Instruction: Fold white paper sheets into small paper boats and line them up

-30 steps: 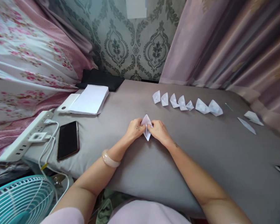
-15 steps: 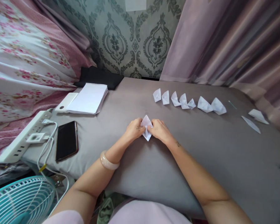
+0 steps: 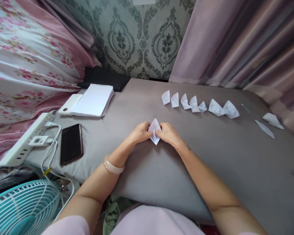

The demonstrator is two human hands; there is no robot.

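Between my two hands is a small folded white paper boat (image 3: 155,125), a diamond shape seen from above with its points toward and away from me. My left hand (image 3: 142,132) grips its left side, thumb pressed into the middle fold. On the opposite side my right hand (image 3: 168,133) grips it the same way, its thumb close to the other one. The remaining fingers curl behind the paper and are partly hidden. Beyond my hands, several finished-looking paper boats (image 3: 185,101) stand in a row, with two larger ones (image 3: 231,109) at its right end.
The grey-covered surface (image 3: 147,176) bears a stack of white paper (image 3: 93,100), a black phone (image 3: 71,144) and a white power strip (image 3: 26,140) with cables at left. Folded paper pieces (image 3: 273,120) lie far right. A turquoise fan (image 3: 24,209) stands lower left.
Both hands keep their hold on the paper boat, with the thumbs still at its middle. The whole view has shifted slightly; the row of boats is unchanged.
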